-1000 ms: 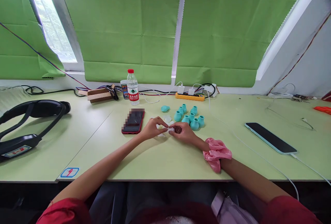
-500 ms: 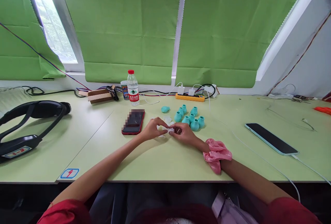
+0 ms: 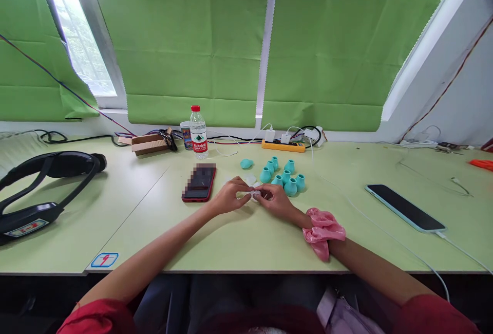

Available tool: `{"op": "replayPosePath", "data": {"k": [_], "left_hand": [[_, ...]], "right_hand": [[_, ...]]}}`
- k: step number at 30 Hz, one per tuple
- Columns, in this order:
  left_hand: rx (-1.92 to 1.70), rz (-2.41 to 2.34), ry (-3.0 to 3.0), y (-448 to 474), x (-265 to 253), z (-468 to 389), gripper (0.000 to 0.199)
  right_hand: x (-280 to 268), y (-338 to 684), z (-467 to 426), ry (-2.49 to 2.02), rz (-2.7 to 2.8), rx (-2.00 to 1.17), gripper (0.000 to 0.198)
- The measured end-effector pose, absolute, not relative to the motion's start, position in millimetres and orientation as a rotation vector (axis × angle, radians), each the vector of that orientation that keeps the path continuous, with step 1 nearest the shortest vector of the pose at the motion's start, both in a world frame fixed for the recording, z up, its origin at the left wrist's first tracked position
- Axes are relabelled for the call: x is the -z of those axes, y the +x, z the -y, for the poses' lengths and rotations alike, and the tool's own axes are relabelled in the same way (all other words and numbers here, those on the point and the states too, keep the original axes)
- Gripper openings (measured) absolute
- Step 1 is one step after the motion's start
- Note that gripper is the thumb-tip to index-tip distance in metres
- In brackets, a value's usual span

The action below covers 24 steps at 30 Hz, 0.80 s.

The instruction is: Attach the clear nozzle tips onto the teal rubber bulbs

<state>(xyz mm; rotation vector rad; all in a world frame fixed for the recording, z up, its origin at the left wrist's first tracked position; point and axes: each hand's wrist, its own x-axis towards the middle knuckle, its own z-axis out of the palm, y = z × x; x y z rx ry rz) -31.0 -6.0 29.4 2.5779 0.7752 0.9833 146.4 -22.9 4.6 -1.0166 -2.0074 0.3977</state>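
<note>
Between my two hands is a small white piece (image 3: 256, 195), too small to make out its kind. My left hand (image 3: 232, 195) pinches its left side with thumb and fingertips. From the right, my right hand (image 3: 272, 198) closes its bent fingers on the same piece, partly covering it. Just beyond my fingers lie thin translucent white pieces (image 3: 250, 179). Several turquoise vase-shaped pieces (image 3: 290, 187) with narrow necks stand in a cluster behind my right hand. One more turquoise piece (image 3: 246, 163) lies on its side, apart from them.
A red-cased phone (image 3: 198, 182) lies left of my hands; another phone (image 3: 404, 207), charging, lies at right. Behind stand a water bottle (image 3: 198, 133), a cup (image 3: 186, 135) and an orange power strip (image 3: 283, 146). A black headset (image 3: 50, 180) sits far left.
Both hands stay almost in place. The left fingers have closed in a little nearer the right ones around the small white piece.
</note>
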Motion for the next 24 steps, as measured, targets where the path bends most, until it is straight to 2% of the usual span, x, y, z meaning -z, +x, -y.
{"op": "replayPosePath", "data": {"k": [8, 15, 24], "left_hand": [[-0.982, -0.866, 1.997, -32.4, -27.9, -4.2, 0.030], [-0.885, -0.767, 1.991, -33.7, -26.5, -6.9, 0.038], [-0.854, -0.737, 1.968, -34.8, -27.0, -5.8, 0.043]], "right_hand": [[-10.6, 145.9, 28.1, -0.876, 1.997, -0.226, 0.024], [-9.3, 146.1, 29.8, -0.813, 1.989, -0.180, 0.029], [-10.2, 146.2, 28.7, -0.748, 1.968, -0.055, 0.025]]}}
